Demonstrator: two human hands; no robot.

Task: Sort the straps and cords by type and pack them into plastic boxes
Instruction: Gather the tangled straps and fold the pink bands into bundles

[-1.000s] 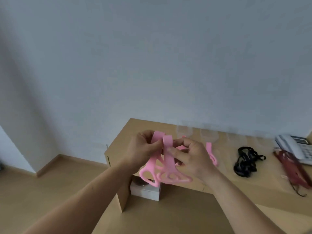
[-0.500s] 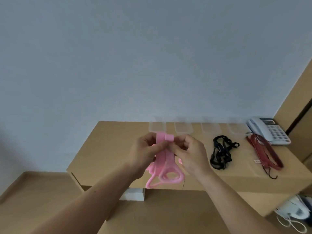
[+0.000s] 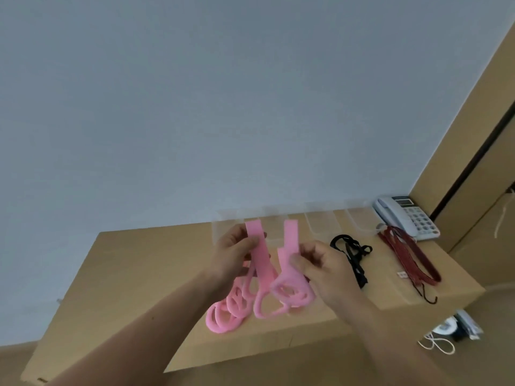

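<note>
Both hands hold pink straps above the wooden desk [image 3: 145,271]. My left hand [image 3: 232,254] pinches one bunch of pink straps [image 3: 260,256] whose looped ends hang down. My right hand [image 3: 323,263] grips a second group of pink straps [image 3: 289,246], apart from the first. Black cords [image 3: 351,249] lie in a heap on the desk to the right of my right hand. Dark red cords [image 3: 407,254] lie further right. Several clear plastic boxes [image 3: 320,222] stand in a row at the desk's back edge, the left ones partly hidden by my hands.
A grey desk telephone [image 3: 404,215] sits at the back right corner. A small white tag [image 3: 401,274] lies by the red cords. A wooden cabinet [image 3: 473,151] rises on the right. White cables and a device [image 3: 446,330] lie on the floor below the desk's right end.
My hands have pulled apart, splitting the pink straps into two groups, one in each hand. The view has swung right and now shows more of the desk and the cabinet.
</note>
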